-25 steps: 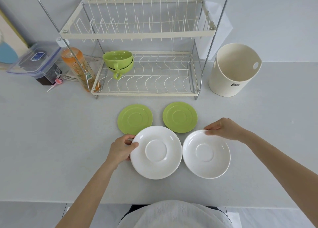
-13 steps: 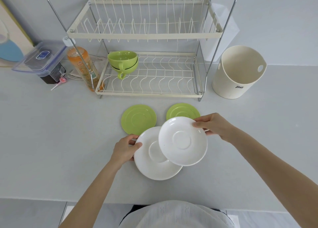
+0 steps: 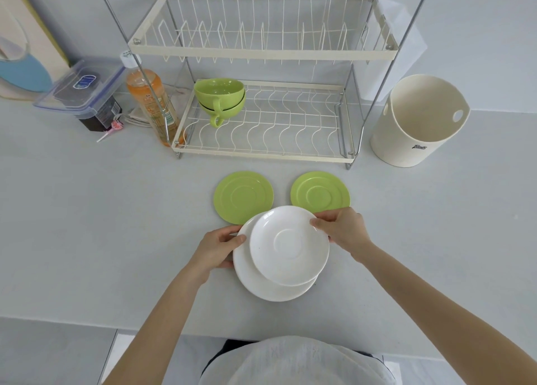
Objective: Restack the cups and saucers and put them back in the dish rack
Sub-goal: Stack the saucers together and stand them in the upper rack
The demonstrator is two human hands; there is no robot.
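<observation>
My right hand (image 3: 344, 230) grips the far right rim of a white saucer (image 3: 289, 245) and holds it over a second white saucer (image 3: 261, 286) that lies on the counter. My left hand (image 3: 218, 248) holds the left rim of that lower saucer. Just beyond them, two green saucers lie flat on the counter, one to the left (image 3: 243, 196) and one to the right (image 3: 319, 192). Two stacked green cups (image 3: 220, 98) sit in the left end of the lower tier of the white wire dish rack (image 3: 261, 152).
A cream bucket-shaped holder (image 3: 418, 123) stands right of the rack. Left of the rack are an orange bottle (image 3: 151, 105) and a lidded plastic box (image 3: 84, 91). The counter's front edge runs just below the saucers.
My right hand has lifted the right white saucer and carried it left, over the other white saucer. My left hand has stayed on the lower saucer's rim.
</observation>
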